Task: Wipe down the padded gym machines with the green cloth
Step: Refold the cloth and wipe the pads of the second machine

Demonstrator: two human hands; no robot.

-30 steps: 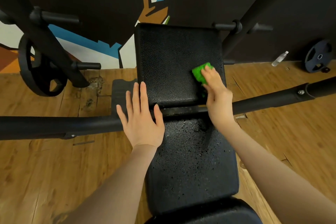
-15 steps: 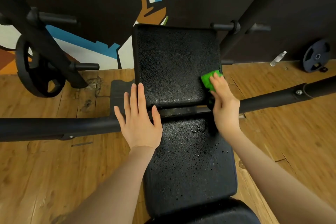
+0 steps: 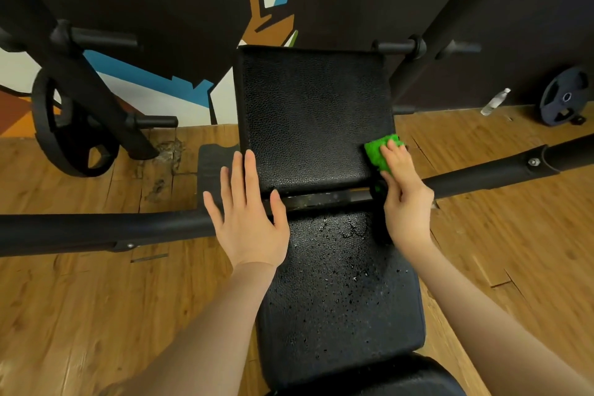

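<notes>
On the black padded gym bench back pad (image 3: 308, 112):
Right hand (image 3: 405, 194): fingers pressing crumpled green cloth (image 3: 379, 149) at right edge.
Left hand (image 3: 249, 219): spread flat, lower left edge.

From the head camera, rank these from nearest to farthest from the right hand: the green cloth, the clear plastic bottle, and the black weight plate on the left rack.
1. Green cloth: under the right hand, on the pad's right edge.
2. Clear plastic bottle: on the floor, far right, by the wall.
3. Black weight plate: far left, on the rack.
</notes>
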